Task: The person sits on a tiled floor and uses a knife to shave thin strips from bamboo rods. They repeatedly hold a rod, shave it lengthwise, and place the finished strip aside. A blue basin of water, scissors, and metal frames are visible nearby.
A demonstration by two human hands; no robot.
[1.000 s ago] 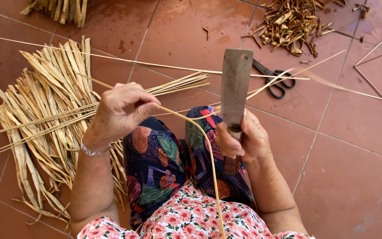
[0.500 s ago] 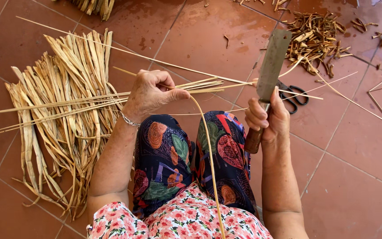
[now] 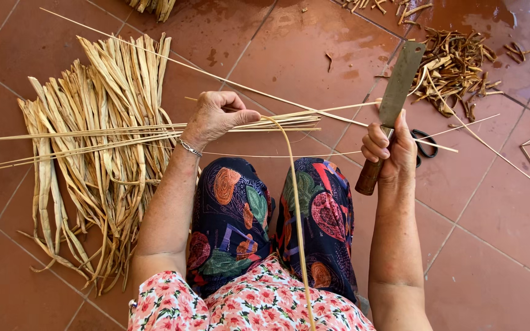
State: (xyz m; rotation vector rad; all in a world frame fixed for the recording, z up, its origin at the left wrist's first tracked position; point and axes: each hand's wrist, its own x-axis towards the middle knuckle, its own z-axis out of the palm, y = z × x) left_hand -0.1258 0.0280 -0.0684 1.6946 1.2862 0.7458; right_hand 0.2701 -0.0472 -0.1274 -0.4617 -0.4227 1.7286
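Head view: left hand pinches a bent strip — right hand grips a cleaver.

Below me I see a floor of reddish-brown square tiles, wet and shiny near the top right. On its left side lies a broad bundle of flat, pale dried leaf strips. Long thin straw-coloured sticks lie across that bundle. At the upper right sits a heap of short brown trimmings, and black-handled scissors lie just below it.
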